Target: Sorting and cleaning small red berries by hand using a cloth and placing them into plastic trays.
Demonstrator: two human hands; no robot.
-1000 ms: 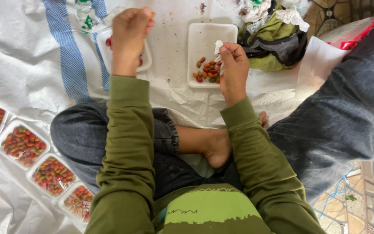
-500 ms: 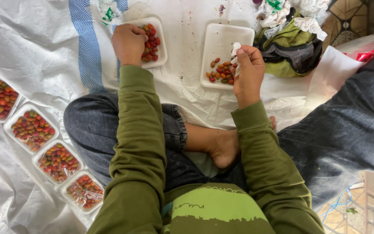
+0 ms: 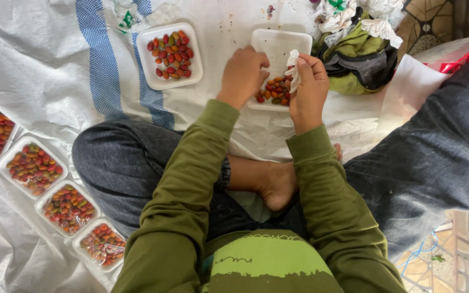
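I sit cross-legged on a white plastic sheet. My left hand [image 3: 242, 73] reaches into a white foam tray [image 3: 280, 46] that holds small red, orange and green fruits [image 3: 274, 91] at its near end; its fingertips are hidden among the fruits. My right hand [image 3: 309, 87] is at the same tray's right edge, closed on a crumpled white tissue [image 3: 293, 64]. A second white tray [image 3: 169, 55] with the same kind of fruits lies to the left of my left hand, untouched.
Several filled fruit trays [image 3: 32, 167] line the left edge in a diagonal row. A heap of green and dark cloth with white wrappers [image 3: 356, 49] lies at the top right. A blue stripe [image 3: 103, 59] runs across the sheet. A grey-clad leg [image 3: 435, 157] fills the right.
My left hand left the left tray and moved right to the partly filled tray. My right hand stays at that tray with the tissue. The view shifted slightly.
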